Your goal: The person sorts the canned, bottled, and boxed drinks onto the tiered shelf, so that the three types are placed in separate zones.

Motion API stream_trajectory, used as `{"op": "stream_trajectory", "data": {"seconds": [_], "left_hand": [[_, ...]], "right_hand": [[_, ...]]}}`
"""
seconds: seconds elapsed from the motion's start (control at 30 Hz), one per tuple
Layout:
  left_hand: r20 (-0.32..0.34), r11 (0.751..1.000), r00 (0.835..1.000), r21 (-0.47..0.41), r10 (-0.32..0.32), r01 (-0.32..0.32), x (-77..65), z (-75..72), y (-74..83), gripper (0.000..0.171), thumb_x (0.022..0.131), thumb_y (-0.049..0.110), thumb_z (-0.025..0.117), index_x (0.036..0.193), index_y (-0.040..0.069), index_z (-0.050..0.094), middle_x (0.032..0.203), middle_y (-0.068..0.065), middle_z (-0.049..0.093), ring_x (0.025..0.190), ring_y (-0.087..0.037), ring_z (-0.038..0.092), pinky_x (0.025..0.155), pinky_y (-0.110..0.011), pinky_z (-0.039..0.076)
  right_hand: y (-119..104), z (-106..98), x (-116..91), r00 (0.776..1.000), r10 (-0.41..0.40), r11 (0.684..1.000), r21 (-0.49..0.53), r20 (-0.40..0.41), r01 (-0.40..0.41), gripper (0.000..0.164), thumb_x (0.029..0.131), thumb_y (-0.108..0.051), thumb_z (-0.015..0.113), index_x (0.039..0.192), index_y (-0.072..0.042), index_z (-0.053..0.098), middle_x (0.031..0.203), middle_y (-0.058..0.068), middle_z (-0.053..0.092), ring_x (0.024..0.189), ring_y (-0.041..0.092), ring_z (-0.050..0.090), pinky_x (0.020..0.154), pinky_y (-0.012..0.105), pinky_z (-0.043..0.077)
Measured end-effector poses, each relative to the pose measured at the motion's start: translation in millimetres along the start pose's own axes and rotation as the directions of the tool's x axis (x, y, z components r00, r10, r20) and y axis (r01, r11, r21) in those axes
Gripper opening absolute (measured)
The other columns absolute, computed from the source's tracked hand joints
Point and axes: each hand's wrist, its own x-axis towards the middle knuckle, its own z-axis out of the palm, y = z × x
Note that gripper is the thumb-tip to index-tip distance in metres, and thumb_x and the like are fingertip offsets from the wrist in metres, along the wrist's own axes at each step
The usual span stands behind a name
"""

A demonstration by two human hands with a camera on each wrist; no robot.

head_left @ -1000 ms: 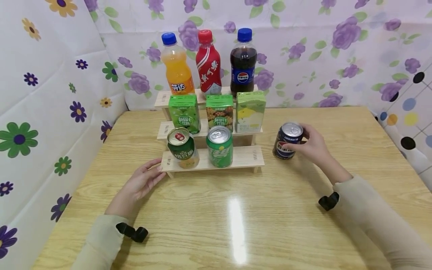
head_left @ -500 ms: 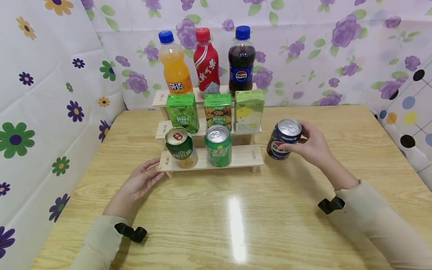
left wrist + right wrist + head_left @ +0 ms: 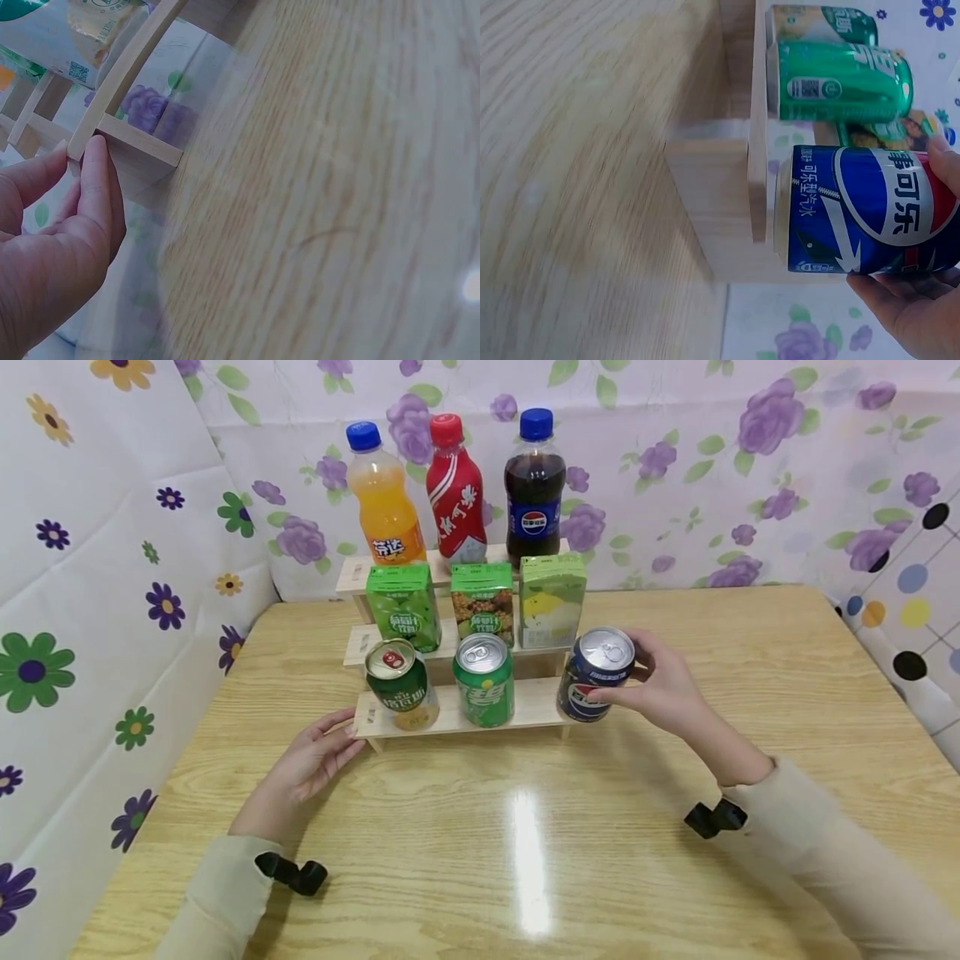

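Note:
My right hand (image 3: 660, 685) grips a dark blue cola can (image 3: 594, 681) around its side, at the right end of the lowest step of a wooden tiered rack (image 3: 536, 702). In the right wrist view the can's base (image 3: 782, 210) is close over the step's end. At the rack's left end my left hand (image 3: 318, 758) pinches the lowest board between thumb and fingers, as the left wrist view also shows. On that same step stand a green soda can (image 3: 483, 685) and a dark green and gold can (image 3: 401, 685).
Three juice boxes, including a yellow-green one (image 3: 552, 602), stand on the middle step. Behind them on the top step are an orange soda bottle (image 3: 386, 506), a red bottle (image 3: 457, 502) and a cola bottle (image 3: 535, 497). Flowered cloth (image 3: 675, 468) hangs behind the wooden table (image 3: 450, 843).
My right hand has carried the cola can leftward from the table beside the rack to the lowest step's right end. My left hand keeps its hold on the rack.

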Motion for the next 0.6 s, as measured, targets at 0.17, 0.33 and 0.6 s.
{"op": "stream_trajectory", "data": {"seconds": [0.17, 0.33, 0.6], "left_hand": [[-0.004, 1.000, 1.000, 0.000, 0.002, -0.002, 0.5, 0.1, -0.3, 0.037, 0.098, -0.002, 0.047, 0.132, 0.006, 0.033, 0.108, -0.001, 0.061, 0.094, -0.010, 0.066, 0.088, -0.017, 0.055], [-0.005, 1.000, 1.000, -0.007, 0.000, 0.000, 1.0, -0.1, -1.1, 0.037, 0.098, -0.002, 0.047, 0.131, 0.007, 0.034, 0.108, -0.002, 0.062, 0.094, -0.010, 0.066, 0.088, -0.017, 0.055], [-0.012, 1.000, 1.000, -0.008, 0.000, 0.000, 0.6, 0.2, -0.7, 0.038, 0.097, -0.001, 0.048, 0.132, 0.007, 0.034, 0.108, -0.002, 0.062, 0.094, -0.010, 0.066, 0.088, -0.017, 0.055]], "right_hand": [[-1.8, 12.8, 5.5, 1.000, -0.015, 1.000, 0.018, 0.022, 0.015, 0.079, 0.064, -0.004, 0.087, 0.132, 0.000, 0.047, 0.125, 0.017, 0.057, 0.110, 0.025, 0.057, 0.090, 0.019, 0.053], [-4.6, 24.4, 11.3, 0.998, -0.039, 0.999, 0.028, 0.049, 0.037, 0.083, 0.062, -0.007, 0.089, 0.134, -0.002, 0.047, 0.127, 0.014, 0.057, 0.115, 0.028, 0.056, 0.098, 0.036, 0.052], [-8.0, 35.9, 17.8, 0.997, -0.059, 0.997, 0.052, 0.050, 0.056, 0.084, 0.062, -0.005, 0.089, 0.134, -0.002, 0.047, 0.128, 0.015, 0.056, 0.116, 0.028, 0.054, 0.099, 0.040, 0.052]]}}
